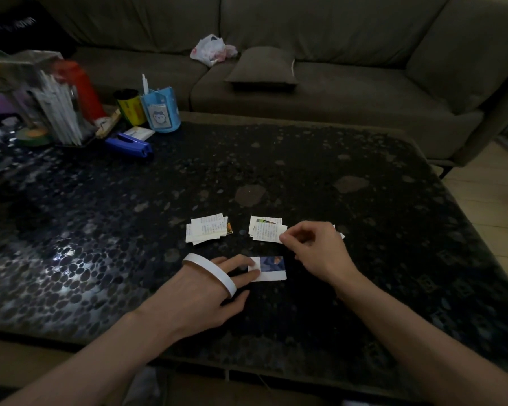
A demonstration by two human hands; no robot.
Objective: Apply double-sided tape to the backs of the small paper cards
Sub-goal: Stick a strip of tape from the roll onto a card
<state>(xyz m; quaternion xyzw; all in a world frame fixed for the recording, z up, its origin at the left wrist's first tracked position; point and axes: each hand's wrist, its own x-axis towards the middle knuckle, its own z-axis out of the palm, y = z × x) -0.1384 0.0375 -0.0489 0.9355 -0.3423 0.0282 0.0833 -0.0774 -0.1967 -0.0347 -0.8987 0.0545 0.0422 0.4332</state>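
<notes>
White roll of double-sided tape (215, 272) sat looped over the left hand (211, 291), handy I guess. Its grip was flat, holding nothing, just pinning a blue-pictured paper card (272, 269) to the dark pebbled desk (305, 171). The right hand (314, 250) had its grip pinched on the top printed card (269, 234) of a white stack (255, 225).

Your table (364, 200) is black with a pale pebble-mosaic pattern. Your tape roll (217, 273) is white. The card (272, 268) nearest you is white with a blue picture patch. The left card stack (207, 230) and right card stack (266, 230) are white with rows of dark print. The stapler (129, 143) is blue. The sofa (335, 83) is grey-brown.
</notes>
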